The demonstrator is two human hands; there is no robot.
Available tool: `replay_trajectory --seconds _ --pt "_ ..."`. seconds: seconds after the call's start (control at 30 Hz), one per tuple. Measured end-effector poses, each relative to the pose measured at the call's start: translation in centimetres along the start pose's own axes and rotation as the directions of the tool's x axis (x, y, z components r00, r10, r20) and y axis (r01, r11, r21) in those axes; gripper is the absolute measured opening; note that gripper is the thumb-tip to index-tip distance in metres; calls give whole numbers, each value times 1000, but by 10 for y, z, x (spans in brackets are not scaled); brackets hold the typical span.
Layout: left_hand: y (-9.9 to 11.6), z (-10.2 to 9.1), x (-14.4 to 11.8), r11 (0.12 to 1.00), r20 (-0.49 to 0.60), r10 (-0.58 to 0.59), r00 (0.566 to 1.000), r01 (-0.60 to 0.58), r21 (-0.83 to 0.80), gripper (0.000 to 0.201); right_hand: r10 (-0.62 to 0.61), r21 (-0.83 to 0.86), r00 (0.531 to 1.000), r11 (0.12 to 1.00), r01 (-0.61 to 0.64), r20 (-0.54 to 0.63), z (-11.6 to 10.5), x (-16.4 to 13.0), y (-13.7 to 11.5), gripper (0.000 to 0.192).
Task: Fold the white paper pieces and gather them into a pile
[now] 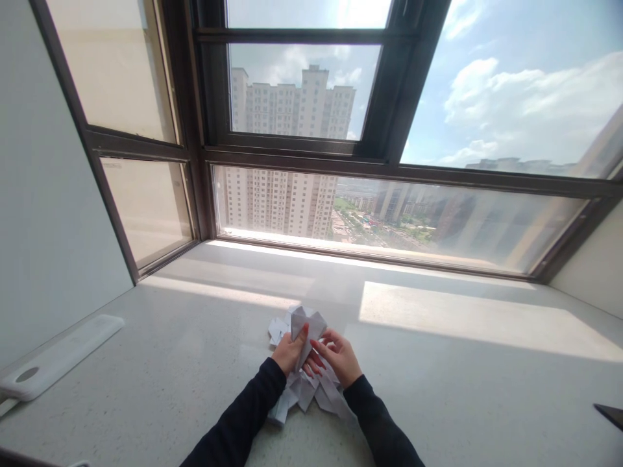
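A folded white paper piece [302,318] with pointed corners at its top is held up over the sill. My left hand [289,352] grips it from the left, thumb across its face and fingers behind. From the right, my right hand [341,355] pinches its edge between thumb and fingertips. Below and around both hands lies a loose pile of folded white papers [305,391], partly hidden by my hands and sleeves. More folded paper [277,329] shows just behind my left hand.
The speckled white window sill [438,376] spreads around the papers. A white power strip [68,353] lies at the left, and a dark pointed object [608,414] sits at the right edge. Behind stands a brown-framed window [302,159]; white walls [58,214] flank the sill.
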State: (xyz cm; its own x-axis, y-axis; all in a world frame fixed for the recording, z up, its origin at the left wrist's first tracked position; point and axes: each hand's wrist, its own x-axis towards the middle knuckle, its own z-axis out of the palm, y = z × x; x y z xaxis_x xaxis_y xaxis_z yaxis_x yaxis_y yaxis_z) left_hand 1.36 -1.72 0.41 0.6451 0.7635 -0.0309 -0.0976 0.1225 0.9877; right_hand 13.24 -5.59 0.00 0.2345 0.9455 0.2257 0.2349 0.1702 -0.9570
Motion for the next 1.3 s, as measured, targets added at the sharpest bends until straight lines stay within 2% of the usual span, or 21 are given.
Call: replay_trajectory --seconds 0.1,0.2,0.3,0.4,0.47,0.53,0.63,0.73,0.87,0.97,1.07,1.17,1.3 --pt "-5 2 1 1000 -8 -7 1000 7 23 54 31 -2 1000 1000 -31 2 3 1 2 31" --pt "-10 -1 3 973 -58 89 994 -75 218 46 104 -89 995 991 -103 6 -13 14 9 33" --pt "-11 -7 4 872 -127 253 959 -169 460 40 212 -219 972 948 -230 -101 -55 37 20 32" --pt "-8 -12 2 693 -155 418 895 -204 691 42 299 -352 929 864 -361 -218 -107 59 34 28" --pt "-6 -12 1 600 -147 487 861 -207 773 43 327 -453 903 784 -424 -280 -134 70 42 24" --pt "-6 -11 1 537 -123 522 844 -213 816 43 310 -545 893 711 -445 -325 -149 77 50 23" --pt "-8 -11 2 500 -111 530 841 -204 842 43 236 -649 902 630 -426 -362 -152 81 62 20" --pt "-8 -14 3 509 -164 534 829 -161 846 43 142 -713 913 583 -390 -383 -146 82 74 16" --pt "-3 -17 1 505 -248 549 798 -80 859 43 27 -748 911 560 -355 -412 -143 81 85 32" --pt "1 -17 -2 479 -242 551 799 -64 876 41 -32 -749 903 572 -335 -428 -145 80 87 40" --pt "3 -20 -1 474 -238 535 810 -56 879 40 -77 -734 888 598 -323 -454 -149 78 87 38" --pt "4 -25 0 495 -216 519 827 -86 864 41 -106 -705 865 632 -322 -490 -152 75 85 37" --pt "5 -32 2 551 -236 515 824 -107 828 42 -160 -662 825 687 -301 -542 -149 67 78 44"
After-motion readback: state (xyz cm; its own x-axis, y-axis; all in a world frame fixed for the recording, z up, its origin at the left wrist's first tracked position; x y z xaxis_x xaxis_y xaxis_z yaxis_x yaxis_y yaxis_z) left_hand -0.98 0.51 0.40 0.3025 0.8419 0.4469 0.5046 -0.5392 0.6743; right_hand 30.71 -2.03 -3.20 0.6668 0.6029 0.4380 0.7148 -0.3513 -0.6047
